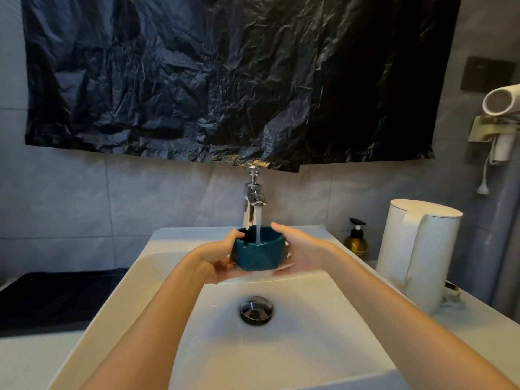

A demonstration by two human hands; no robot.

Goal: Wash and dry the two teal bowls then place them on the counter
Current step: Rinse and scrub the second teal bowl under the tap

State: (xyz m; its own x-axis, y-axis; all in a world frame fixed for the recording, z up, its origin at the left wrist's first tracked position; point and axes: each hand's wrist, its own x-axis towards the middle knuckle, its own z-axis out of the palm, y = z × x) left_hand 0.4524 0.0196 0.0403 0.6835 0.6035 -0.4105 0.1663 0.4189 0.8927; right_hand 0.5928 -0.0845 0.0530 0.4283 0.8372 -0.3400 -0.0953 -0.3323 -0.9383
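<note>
Teal faceted ceramic bowl [259, 253], mouth up under the stream from chrome tap [253, 198]; left hand [222, 257] cups nine o'clock side, right hand [301, 253] three o'clock.

A white rectangular ceramic sink [132, 291] fills the centre, with a round metal drain plug [256, 310] in its basin floor. A chrome tap [251, 204] stands behind the basin, at its middle. Under the spout, a teal faceted ceramic bowl [259, 254] sits between a left hand [219, 257] and a right hand [301, 251], each holding one side. Right of the sink, on the pale counter [478, 327], stand an amber pump bottle [356, 240] and, nearer, a white lidded jug [416, 249]. A black flat panel [56, 296] lies left of the sink. A crumpled black plastic sheet [225, 80] hangs on the wall above the tap.
</note>
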